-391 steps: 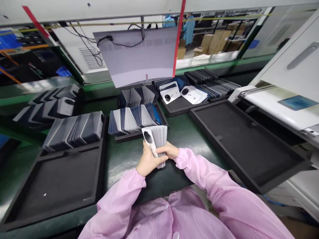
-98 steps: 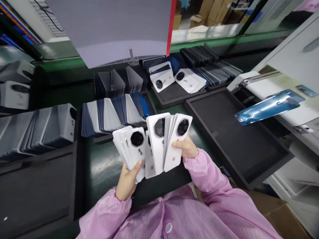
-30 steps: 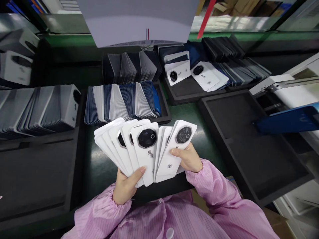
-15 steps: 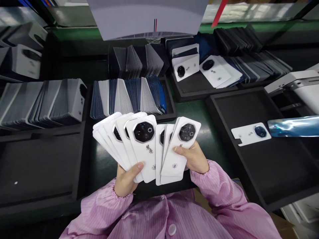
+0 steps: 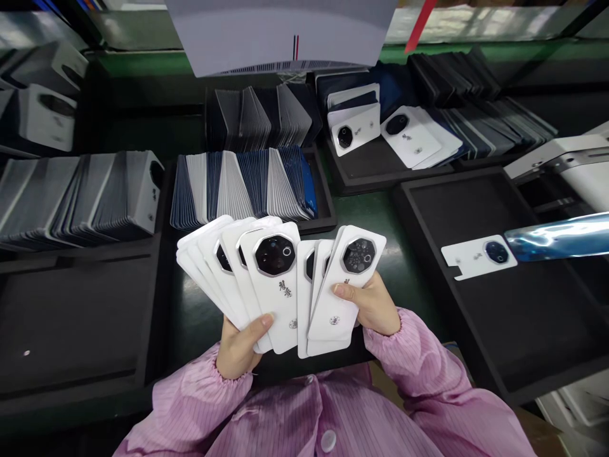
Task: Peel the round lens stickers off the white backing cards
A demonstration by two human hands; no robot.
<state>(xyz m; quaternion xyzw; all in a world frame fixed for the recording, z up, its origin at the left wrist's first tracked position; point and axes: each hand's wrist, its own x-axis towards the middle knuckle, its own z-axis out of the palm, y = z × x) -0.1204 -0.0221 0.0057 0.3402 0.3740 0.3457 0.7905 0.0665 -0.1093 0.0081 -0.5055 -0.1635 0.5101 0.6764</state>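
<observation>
My left hand (image 5: 242,343) is closed on a fan of several white phone-shaped cards (image 5: 264,289). Its thumb presses on the front one, which shows a dark octagonal camera print and small dark lettering. My right hand (image 5: 375,304) grips a smaller fan of white phone-shaped cards (image 5: 340,298), thumb across the top card. The two fans meet edge to edge in front of my chest, above the dark green table (image 5: 404,266). Most of the fingers are hidden behind the cards.
Behind my hands, a black tray (image 5: 328,197) holds rows of blue and white cards (image 5: 238,184). More cards (image 5: 80,193) stand at the left. On the right tray (image 5: 533,317) lie a notched white card (image 5: 476,257) and a shiny blue strip (image 5: 561,241). A white sheet (image 5: 280,32) hangs ahead.
Both hands and their fans stay almost in place, with only a slight shift. The shiny blue strip at the right has moved a little left and tilted.
</observation>
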